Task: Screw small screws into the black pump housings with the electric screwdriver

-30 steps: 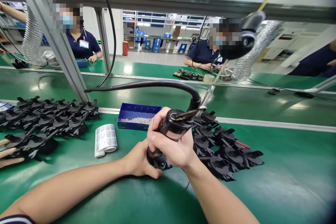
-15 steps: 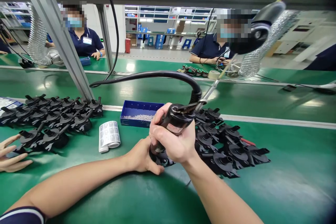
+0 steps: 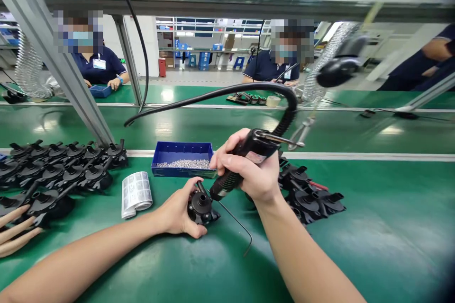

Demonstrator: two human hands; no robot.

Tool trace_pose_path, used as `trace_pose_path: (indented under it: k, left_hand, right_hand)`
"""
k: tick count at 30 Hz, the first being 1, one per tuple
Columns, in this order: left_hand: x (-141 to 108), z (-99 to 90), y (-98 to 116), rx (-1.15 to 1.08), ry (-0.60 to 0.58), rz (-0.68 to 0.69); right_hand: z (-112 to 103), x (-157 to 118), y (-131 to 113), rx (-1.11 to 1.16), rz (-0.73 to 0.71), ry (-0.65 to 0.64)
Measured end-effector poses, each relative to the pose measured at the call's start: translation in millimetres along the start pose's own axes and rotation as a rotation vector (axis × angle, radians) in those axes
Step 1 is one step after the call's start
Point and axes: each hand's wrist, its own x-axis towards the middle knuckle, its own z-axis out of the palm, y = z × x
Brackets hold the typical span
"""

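My left hand is curled around a small round black plastic housing on the green bench, thumb on the near side, with the housing's short spout facing up. In my right hand is a black electric screwdriver, gripped around its body and tilted. Its lower end is just right of the housing; whether the bit touches it I cannot tell. A thin dark bent wire curves over the bench from beside the housing. Behind my hands, a blue bin contains many small silver screws.
Rows of similar black housings stand at left, with more at right. A roll of labels lies left of the bin. Another person's hand reaches in at far left. A thick black cable arches over the bench.
The screwdriver has come away from over the housing, up and to the right, leaving the housing in plain sight. My left hand still holds the housing. The camera view has shifted a little.
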Motion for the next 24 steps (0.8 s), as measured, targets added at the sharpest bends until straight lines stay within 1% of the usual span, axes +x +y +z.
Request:
trace_pose_path:
  k: [2,6,7,11,14,17,20,24]
  left_hand:
    - [-0.1,-0.4,2.5,-0.007,-0.003,0.004]
    - [-0.2,-1.0,6.9,-0.049,-0.027,0.034]
    - [-0.3,-0.8,7.9,-0.056,-0.026,0.035]
    - [-1.3,0.4,10.8,-0.051,-0.005,0.006]
    - [-1.7,1.2,10.8,-0.061,-0.006,0.020]
    - [-1.4,2.1,8.6,-0.058,-0.003,0.056]
    - [-1.1,3.2,4.9,-0.054,0.004,0.082]
    - [-0.9,3.6,2.4,-0.032,0.011,0.089]
  right_hand:
    - [1.7,1.4,2.0,0.005,0.027,-0.044]
    - [6.3,1.6,1.8,0.001,0.141,-0.168]
    - [7.5,1.1,2.3,0.023,0.158,-0.170]
    - [10.2,-1.7,5.8,0.156,0.171,-0.108]
    - [10.1,-4.6,6.3,0.172,0.167,-0.107]
    - [11.4,-8.5,6.3,0.136,0.145,-0.151]
    - [14.1,-10.8,8.8,0.041,0.091,-0.171]
    - [11.9,-7.0,8.8,0.011,0.102,-0.125]
